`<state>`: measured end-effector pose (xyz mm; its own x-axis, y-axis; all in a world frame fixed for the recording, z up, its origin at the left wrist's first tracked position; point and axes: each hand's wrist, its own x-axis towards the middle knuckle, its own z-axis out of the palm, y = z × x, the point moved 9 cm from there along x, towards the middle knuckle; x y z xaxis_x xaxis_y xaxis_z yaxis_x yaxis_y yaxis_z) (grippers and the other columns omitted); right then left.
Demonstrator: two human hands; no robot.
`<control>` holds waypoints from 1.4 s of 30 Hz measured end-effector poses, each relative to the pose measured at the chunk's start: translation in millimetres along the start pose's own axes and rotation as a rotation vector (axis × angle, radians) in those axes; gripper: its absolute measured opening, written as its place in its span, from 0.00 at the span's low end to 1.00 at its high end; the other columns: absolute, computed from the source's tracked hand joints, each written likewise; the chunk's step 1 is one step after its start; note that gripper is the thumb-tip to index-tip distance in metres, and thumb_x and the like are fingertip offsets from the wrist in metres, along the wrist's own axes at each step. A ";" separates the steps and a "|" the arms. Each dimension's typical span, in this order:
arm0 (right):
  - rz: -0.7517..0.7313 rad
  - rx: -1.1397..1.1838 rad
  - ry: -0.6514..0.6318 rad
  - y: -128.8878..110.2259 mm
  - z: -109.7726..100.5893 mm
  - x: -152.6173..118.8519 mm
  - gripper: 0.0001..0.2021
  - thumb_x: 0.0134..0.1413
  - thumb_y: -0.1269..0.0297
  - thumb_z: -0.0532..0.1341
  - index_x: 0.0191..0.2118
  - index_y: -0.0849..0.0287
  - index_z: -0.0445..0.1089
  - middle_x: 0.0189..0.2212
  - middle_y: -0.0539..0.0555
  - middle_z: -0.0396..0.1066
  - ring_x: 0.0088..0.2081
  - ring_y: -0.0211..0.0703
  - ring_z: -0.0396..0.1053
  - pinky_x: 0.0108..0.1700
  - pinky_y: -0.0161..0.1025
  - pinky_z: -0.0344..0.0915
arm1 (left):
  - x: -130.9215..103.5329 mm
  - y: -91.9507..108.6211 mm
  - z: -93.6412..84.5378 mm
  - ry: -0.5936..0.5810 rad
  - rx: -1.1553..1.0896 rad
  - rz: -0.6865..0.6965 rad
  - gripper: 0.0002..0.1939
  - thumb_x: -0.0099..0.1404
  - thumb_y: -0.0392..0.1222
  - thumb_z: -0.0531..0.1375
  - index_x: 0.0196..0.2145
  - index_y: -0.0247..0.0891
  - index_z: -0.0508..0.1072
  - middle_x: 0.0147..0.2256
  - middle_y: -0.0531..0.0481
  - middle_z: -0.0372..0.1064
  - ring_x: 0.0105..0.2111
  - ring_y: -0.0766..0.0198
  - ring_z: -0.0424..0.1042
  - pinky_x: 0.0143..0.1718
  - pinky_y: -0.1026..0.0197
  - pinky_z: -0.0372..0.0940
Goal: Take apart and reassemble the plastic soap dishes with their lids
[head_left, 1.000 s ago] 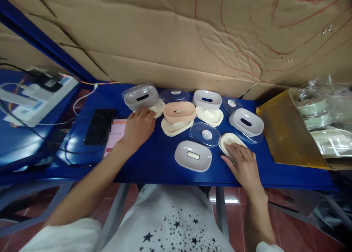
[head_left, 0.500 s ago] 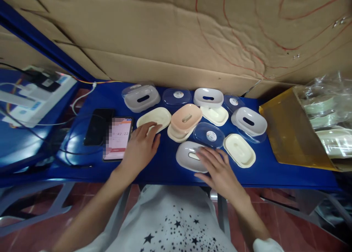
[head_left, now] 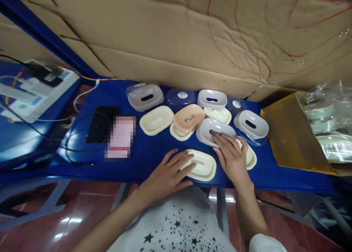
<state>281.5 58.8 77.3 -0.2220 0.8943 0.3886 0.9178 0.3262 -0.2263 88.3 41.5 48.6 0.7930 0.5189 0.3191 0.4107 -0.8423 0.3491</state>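
Note:
My right hand [head_left: 231, 153] has its fingertips at the slot of a pale lavender soap dish [head_left: 205, 132], gripping its front right side. That soap dish covers the spot of a clear lid and partly overlaps a cream tray behind it. Spread and flat, the fingers of my left hand [head_left: 176, 171] lie over the left end of a cream oval tray [head_left: 205, 166] at the table's front edge. Under my right hand's far side another cream tray [head_left: 250, 157] shows in part. A peach soap dish [head_left: 189, 118] rests on a cream tray just left of the lavender one.
More lavender soap dishes [head_left: 212, 98] and clear lids [head_left: 180, 97] line the back of the blue table [head_left: 154, 160]. A cream tray [head_left: 156, 120] lies left. Phones [head_left: 120, 136], cables and a power strip [head_left: 41, 94] are further left. A cardboard box [head_left: 288, 134] of bagged parts stands right.
The lavender soap dish moved back and right with my right hand, uncovering the cream tray at the front. My left hand moved right from the left tray to this front tray.

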 end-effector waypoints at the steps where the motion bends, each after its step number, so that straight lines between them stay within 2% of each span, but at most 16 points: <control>1: 0.021 -0.029 -0.003 10.6 4.3 4.2 0.26 0.76 0.66 0.59 0.74 0.46 0.62 0.62 0.53 0.78 0.62 0.54 0.75 0.71 0.60 0.53 | 1.2 2.0 6.7 -0.050 0.003 0.014 0.20 0.76 0.48 0.64 0.61 0.40 0.72 0.61 0.40 0.74 0.64 0.48 0.71 0.70 0.39 0.59; 4: 0.079 -0.074 0.000 35.6 13.5 12.7 0.23 0.78 0.65 0.55 0.72 0.46 0.65 0.65 0.55 0.75 0.66 0.56 0.71 0.71 0.62 0.53 | 2.5 4.3 14.7 -0.099 -0.015 0.009 0.14 0.77 0.41 0.63 0.58 0.42 0.74 0.59 0.42 0.76 0.62 0.52 0.73 0.71 0.41 0.57; 7: 0.108 -0.058 0.037 36.8 9.8 10.5 0.23 0.77 0.66 0.54 0.71 0.46 0.67 0.68 0.56 0.71 0.69 0.58 0.66 0.71 0.63 0.56 | 3.2 4.5 10.6 -0.062 -0.049 -0.008 0.10 0.79 0.42 0.60 0.54 0.42 0.75 0.59 0.43 0.77 0.60 0.53 0.75 0.65 0.44 0.63; 9: 0.062 0.023 0.016 19.5 6.9 3.9 0.22 0.76 0.66 0.56 0.70 0.46 0.68 0.67 0.55 0.72 0.69 0.56 0.66 0.70 0.62 0.59 | 4.4 2.5 4.6 -0.008 -0.067 -0.028 0.09 0.80 0.43 0.59 0.54 0.42 0.75 0.58 0.43 0.77 0.58 0.54 0.76 0.60 0.47 0.66; 13: -0.095 0.209 -0.149 -30.0 11.9 -17.3 0.20 0.76 0.64 0.58 0.68 0.47 0.69 0.64 0.53 0.75 0.67 0.52 0.69 0.70 0.60 0.60 | 6.3 -3.2 -0.9 0.059 -0.076 -0.064 0.09 0.80 0.43 0.59 0.54 0.40 0.74 0.56 0.43 0.78 0.56 0.55 0.77 0.55 0.50 0.69; 16: -0.092 0.242 -0.184 -40.6 15.3 -31.0 0.21 0.76 0.65 0.58 0.69 0.47 0.67 0.63 0.52 0.76 0.65 0.50 0.71 0.70 0.59 0.60 | 5.3 -5.4 2.8 0.026 -0.042 -0.055 0.07 0.79 0.43 0.60 0.52 0.41 0.74 0.55 0.43 0.78 0.56 0.53 0.76 0.58 0.47 0.67; 18: -0.053 0.225 -0.146 -33.1 14.6 -37.1 0.22 0.75 0.68 0.59 0.69 0.46 0.67 0.63 0.53 0.76 0.65 0.51 0.71 0.69 0.59 0.60 | 5.3 -8.1 1.4 0.018 -0.008 -0.048 0.08 0.78 0.46 0.62 0.51 0.42 0.75 0.58 0.42 0.76 0.59 0.50 0.75 0.64 0.41 0.63; 21: 0.073 0.124 -0.049 -6.4 10.0 -45.1 0.21 0.74 0.68 0.60 0.68 0.46 0.69 0.66 0.56 0.73 0.67 0.56 0.70 0.68 0.60 0.60 | 13.5 -18.6 -12.0 0.067 0.066 -0.065 0.12 0.77 0.48 0.62 0.55 0.44 0.75 0.62 0.41 0.74 0.62 0.47 0.72 0.69 0.37 0.57; 24: 0.243 -0.035 0.037 24.4 4.1 -57.4 0.21 0.73 0.64 0.61 0.68 0.50 0.68 0.68 0.62 0.70 0.68 0.63 0.68 0.66 0.64 0.59 | 34.3 -42.7 -28.4 0.116 0.165 -0.166 0.16 0.78 0.45 0.61 0.60 0.46 0.73 0.65 0.39 0.72 0.65 0.46 0.70 0.68 0.38 0.59; 26: 0.298 -0.096 0.074 37.6 1.3 -68.2 0.20 0.74 0.64 0.61 0.67 0.51 0.69 0.66 0.63 0.72 0.65 0.63 0.71 0.64 0.63 0.61 | 50.2 -63.1 -35.5 0.121 0.232 -0.258 0.18 0.77 0.45 0.62 0.62 0.44 0.73 0.68 0.37 0.67 0.68 0.41 0.67 0.68 0.34 0.58; 28: 0.293 -0.091 0.087 44.4 0.2 -79.9 0.18 0.74 0.68 0.59 0.64 0.50 0.72 0.61 0.60 0.77 0.59 0.58 0.76 0.62 0.60 0.63 | 63.2 -78.5 -40.4 0.121 0.295 -0.302 0.15 0.75 0.44 0.64 0.57 0.42 0.77 0.71 0.35 0.63 0.69 0.36 0.65 0.68 0.29 0.56; 30: 0.273 -0.045 0.089 48.5 -1.2 -92.2 0.17 0.74 0.71 0.57 0.61 0.49 0.74 0.56 0.56 0.80 0.56 0.53 0.78 0.59 0.56 0.66 | 70.2 -86.6 -44.8 0.131 0.332 -0.298 0.09 0.74 0.42 0.65 0.49 0.40 0.79 0.69 0.35 0.65 0.68 0.34 0.66 0.68 0.28 0.57; 32: 0.275 -0.006 0.089 51.8 -4.2 -103.2 0.18 0.73 0.73 0.56 0.59 0.49 0.75 0.54 0.55 0.81 0.55 0.52 0.79 0.57 0.54 0.68 | 70.2 -89.2 -49.9 0.162 0.335 -0.273 0.05 0.75 0.41 0.64 0.45 0.39 0.79 0.65 0.36 0.70 0.65 0.37 0.70 0.64 0.32 0.62; 34: 0.287 0.022 0.075 53.5 -7.1 -109.2 0.17 0.73 0.73 0.56 0.58 0.49 0.76 0.53 0.55 0.82 0.54 0.52 0.79 0.55 0.53 0.69 | 64.6 -90.0 -55.6 0.215 0.310 -0.255 0.05 0.76 0.42 0.63 0.46 0.39 0.78 0.60 0.38 0.75 0.60 0.41 0.75 0.59 0.38 0.68; 38: 0.290 0.075 0.037 56.3 -11.9 -99.9 0.14 0.73 0.67 0.59 0.58 0.49 0.75 0.53 0.55 0.81 0.55 0.53 0.78 0.57 0.52 0.69 | 52.6 -94.4 -57.1 0.284 0.245 -0.247 0.07 0.77 0.41 0.62 0.49 0.38 0.76 0.56 0.37 0.76 0.56 0.45 0.77 0.56 0.45 0.72; 42: 0.332 -0.106 0.111 88.1 -25.6 -72.3 0.19 0.74 0.62 0.57 0.66 0.51 0.71 0.66 0.61 0.72 0.65 0.60 0.70 0.63 0.58 0.65 | 50.1 -97.7 -44.8 0.250 0.255 -0.247 0.07 0.76 0.39 0.62 0.50 0.36 0.75 0.57 0.35 0.74 0.57 0.43 0.75 0.57 0.44 0.72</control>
<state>386.8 15.0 52.1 0.1261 0.9053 0.4055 0.9640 -0.0154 -0.2653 67.8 156.3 70.0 0.5362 0.7026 0.4679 0.6975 -0.6809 0.2231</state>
